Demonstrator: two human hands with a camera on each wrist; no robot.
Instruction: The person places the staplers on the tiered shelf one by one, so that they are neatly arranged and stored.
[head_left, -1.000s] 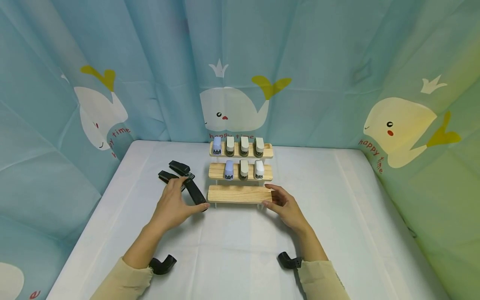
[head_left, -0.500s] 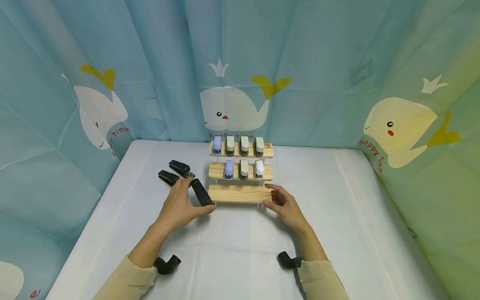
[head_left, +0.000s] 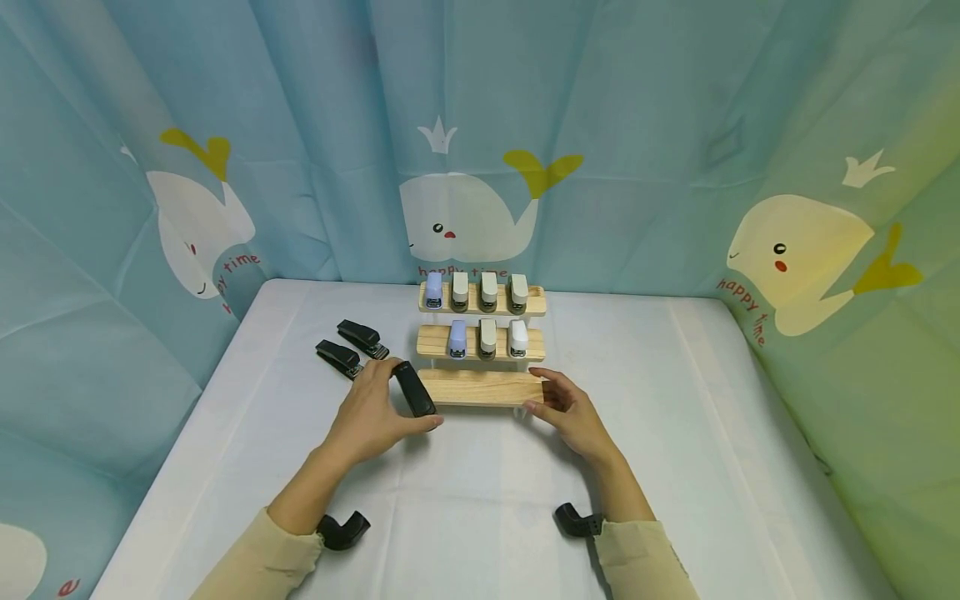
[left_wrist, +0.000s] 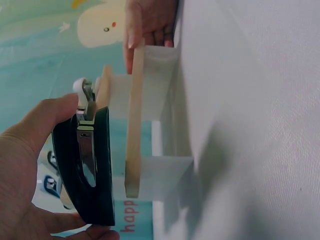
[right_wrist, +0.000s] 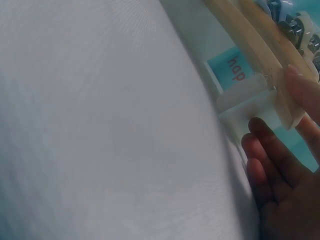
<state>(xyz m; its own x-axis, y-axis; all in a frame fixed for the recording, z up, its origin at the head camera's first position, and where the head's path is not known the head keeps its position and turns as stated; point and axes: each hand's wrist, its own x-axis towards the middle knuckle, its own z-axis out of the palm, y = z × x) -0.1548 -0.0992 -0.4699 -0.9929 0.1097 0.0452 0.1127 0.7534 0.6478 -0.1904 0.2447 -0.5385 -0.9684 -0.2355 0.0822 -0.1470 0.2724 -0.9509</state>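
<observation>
My left hand [head_left: 372,414] holds a black stapler [head_left: 414,390] between thumb and fingers, raised at the left end of the stepped wooden display stand's bottom board [head_left: 487,388]. In the left wrist view the stapler [left_wrist: 103,170] is seen side-on, close before the board's edge [left_wrist: 134,125]. With thumb and index finger, my right hand [head_left: 576,417] grips the right end of that board; in the right wrist view its other fingers [right_wrist: 270,150] curl loosely below, beside a clear support. No stapler stands on the bottom board.
Small lavender and cream staplers line the top board [head_left: 536,302]. On the middle board [head_left: 427,342] stand a lavender, a cream and a white stapler [head_left: 518,338]. Two more black staplers [head_left: 363,335] lie on the white table [head_left: 637,375] at left. A whale-print curtain [head_left: 637,233] hangs behind.
My left hand has carried the black stapler rightward, away from the two other black staplers, up to the bottom board's left end. The right hand stays put on the board.
</observation>
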